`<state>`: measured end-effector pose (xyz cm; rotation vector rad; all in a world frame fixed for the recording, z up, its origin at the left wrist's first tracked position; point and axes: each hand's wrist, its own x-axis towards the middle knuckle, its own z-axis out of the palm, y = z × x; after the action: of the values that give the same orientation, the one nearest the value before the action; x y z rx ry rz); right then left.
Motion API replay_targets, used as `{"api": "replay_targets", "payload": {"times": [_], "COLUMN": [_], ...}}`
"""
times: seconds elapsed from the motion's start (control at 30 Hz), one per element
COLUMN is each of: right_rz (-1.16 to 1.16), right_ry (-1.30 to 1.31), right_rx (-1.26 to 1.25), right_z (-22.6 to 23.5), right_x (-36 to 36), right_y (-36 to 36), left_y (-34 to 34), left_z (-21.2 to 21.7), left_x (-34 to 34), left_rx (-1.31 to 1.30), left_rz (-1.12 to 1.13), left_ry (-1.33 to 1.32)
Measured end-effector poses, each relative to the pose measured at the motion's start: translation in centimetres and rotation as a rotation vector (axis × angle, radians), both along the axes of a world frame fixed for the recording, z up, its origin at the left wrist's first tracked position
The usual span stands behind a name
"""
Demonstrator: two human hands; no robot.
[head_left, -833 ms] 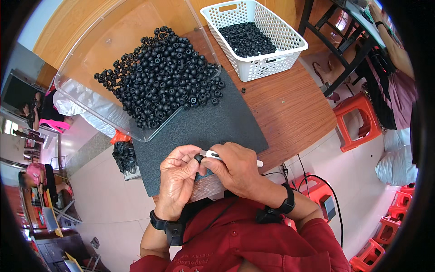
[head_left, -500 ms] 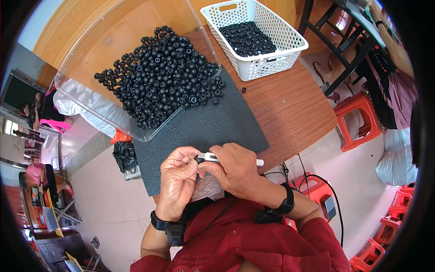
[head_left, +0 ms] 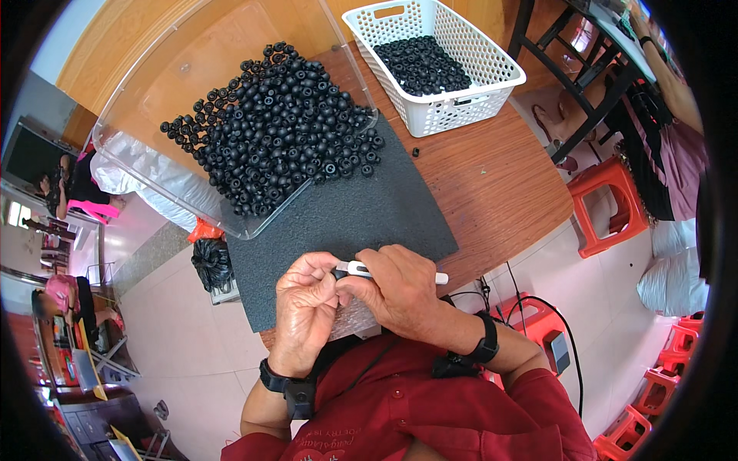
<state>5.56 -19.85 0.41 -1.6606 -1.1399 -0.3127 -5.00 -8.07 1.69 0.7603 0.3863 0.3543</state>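
Close above the front edge of the dark mat, both hands meet. My left hand (head_left: 305, 301) is closed, pinching a small round black part (head_left: 339, 273) between thumb and fingers; much of the part is hidden. My right hand (head_left: 402, 290) wraps round a slim white utility knife (head_left: 357, 268) with a black slot in its handle. The knife's front end touches or nearly touches the black part, and its rear end sticks out to the right. Beyond my hands a heap of the same black parts (head_left: 284, 131) spills from a tipped clear plastic bin (head_left: 146, 178) onto the textured mat (head_left: 369, 203).
A white perforated basket (head_left: 430, 115) holding small black pieces stands at the back of the wooden table (head_left: 507, 196). One loose piece (head_left: 416, 152) lies before it. Red stools (head_left: 607, 207) and cables (head_left: 573, 338) are on the right. Other people sit at both sides.
Both hands keep their grips on the black part and the knife. The whole view has shifted very slightly; little else differs.
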Motion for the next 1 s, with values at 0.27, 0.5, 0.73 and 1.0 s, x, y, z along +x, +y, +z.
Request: {"api": "replay_targets", "payload": {"times": [0.27, 0.5, 0.73, 1.0], "right_rz": [-0.003, -0.001, -0.019, 0.11], "right_ry": [0.028, -0.004, -0.138, 0.25], "right_rx": [0.042, 0.019, -0.018, 0.045], "right_z": [0.0, -0.07, 0.23, 0.15], "right_x": [-0.32, -0.24, -0.45, -0.33], "right_y": [0.16, 0.0, -0.3, -0.51], "left_y": [-0.32, -0.4, -0.39, -0.49], "left_z": [-0.29, -0.58, -1.0, -0.39], "left_x": [-0.05, -0.11, -0.25, 0.05], "left_rx": [-0.022, -0.023, -0.033, 0.015], "left_rz": [0.021, 0.03, 0.046, 0.055], "left_ry": [0.005, -0.012, -0.027, -0.061]}}
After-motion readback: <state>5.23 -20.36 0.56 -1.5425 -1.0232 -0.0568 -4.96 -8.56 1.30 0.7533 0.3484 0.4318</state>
